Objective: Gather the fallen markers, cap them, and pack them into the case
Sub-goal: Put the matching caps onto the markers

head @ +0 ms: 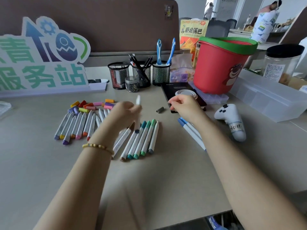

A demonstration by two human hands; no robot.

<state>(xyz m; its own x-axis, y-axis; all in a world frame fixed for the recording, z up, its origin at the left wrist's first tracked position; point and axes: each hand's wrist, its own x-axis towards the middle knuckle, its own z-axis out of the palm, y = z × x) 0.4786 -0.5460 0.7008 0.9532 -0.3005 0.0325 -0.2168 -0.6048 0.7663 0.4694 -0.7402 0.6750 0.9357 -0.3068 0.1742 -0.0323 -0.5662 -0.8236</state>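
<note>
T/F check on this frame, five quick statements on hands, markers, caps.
1. The left hand holds a marker. True.
2. The loose gray cap lies on the desk near the right hand. True.
3. The loose colored caps sit inside a mesh pen cup. False: they lie on the desk behind the left row of markers.
4. The red bucket lies tipped on its side. False: it stands upright.
5. The teal and green markers lie side by side on the desk. True.
</note>
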